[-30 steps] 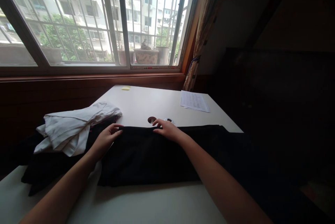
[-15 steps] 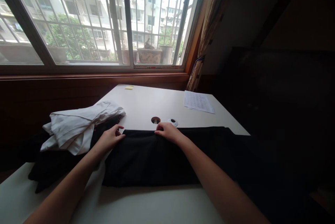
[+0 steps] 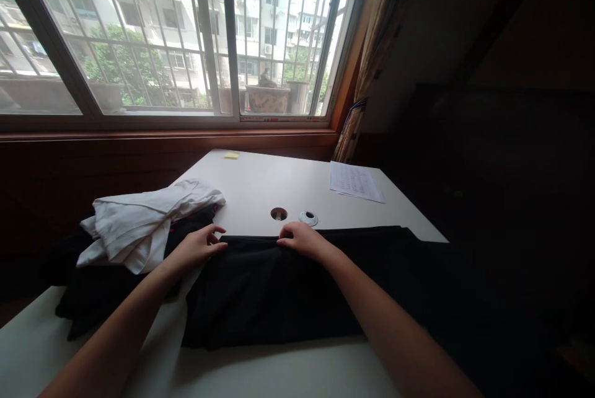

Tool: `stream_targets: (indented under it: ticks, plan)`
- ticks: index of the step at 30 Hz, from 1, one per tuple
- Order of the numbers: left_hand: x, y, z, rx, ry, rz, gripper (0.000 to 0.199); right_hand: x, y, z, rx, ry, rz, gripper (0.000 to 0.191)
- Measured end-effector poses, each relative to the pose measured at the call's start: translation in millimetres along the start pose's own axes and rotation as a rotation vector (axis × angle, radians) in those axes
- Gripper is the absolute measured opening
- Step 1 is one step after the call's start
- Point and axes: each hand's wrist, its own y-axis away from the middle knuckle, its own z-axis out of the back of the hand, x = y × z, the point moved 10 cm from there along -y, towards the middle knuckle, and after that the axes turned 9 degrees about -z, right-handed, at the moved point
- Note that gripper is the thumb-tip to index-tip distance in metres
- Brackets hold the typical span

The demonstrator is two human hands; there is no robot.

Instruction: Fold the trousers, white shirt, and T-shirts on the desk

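A long black garment, which looks like folded trousers (image 3: pixel 269 299), lies across the table in front of me. My right hand (image 3: pixel 300 240) pinches its far edge near the middle, thumb and fingers closed on the cloth. At the far left corner is my left hand (image 3: pixel 202 246), its thumb and forefinger apart and the fingertips touching or just beside the fabric. The garment's right end fades into dark shadow. Beside my left forearm, a crumpled white garment (image 3: pixel 134 218) rests on top of dark clothing (image 3: pixel 100 292).
The white table (image 3: pixel 251 184) has a round cable hole (image 3: pixel 279 214) with its loose ring cover (image 3: pixel 308 218) beside it. Printed papers (image 3: pixel 357 182) lie at the far right, a yellow sticky note (image 3: pixel 232 155) at the far left. A barred window (image 3: pixel 162 44) and a curtain (image 3: pixel 356 119) stand behind.
The garment's left part has shifted slightly toward me at both its far and near edges. Both hands have moved slightly toward me and to the right with it.
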Motion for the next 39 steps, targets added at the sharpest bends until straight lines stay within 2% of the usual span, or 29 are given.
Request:
stream_targets:
  ticks: [3,8,15,21,26,31,34,39]
  plan:
    - [-10.9,-3.2,0.4,-0.067,-0.043,-0.075,0.043,6.0,2.0,4.8,-0.042,0.02,0.037,0.003]
    - [-12.1,-5.8,0.8,-0.107,-0.065,-0.089,0.039,13.1,4.9,11.1,-0.11,0.04,0.074,0.002]
    - [-9.0,-7.6,0.2,-0.177,-0.199,-0.101,0.034,0.3,2.2,10.1,-0.175,0.116,0.022,0.009]
    - [-3.5,-7.7,-5.0,-0.156,-0.325,-0.111,0.027,-42.6,10.7,31.9,-0.131,0.15,-0.071,0.026]
    - [-6.7,-5.0,-6.4,-0.081,-0.456,-0.072,0.025,-98.0,40.7,73.4,-0.097,0.166,-0.158,0.023]
    - [-10.7,0.5,-6.8,-0.02,-0.507,-0.022,0.029,-150.9,71.4,111.1,-0.17,0.217,-0.229,0.027]
    - [-13.2,2.8,-5.5,-0.021,-0.507,-0.012,0.028,-167.2,83.3,118.0,-0.247,0.264,-0.201,0.03]
    - [-17.4,5.8,-5.3,-0.018,-0.525,-0.009,0.029,-170.8,95.8,117.6,-0.398,0.396,-0.154,0.026]
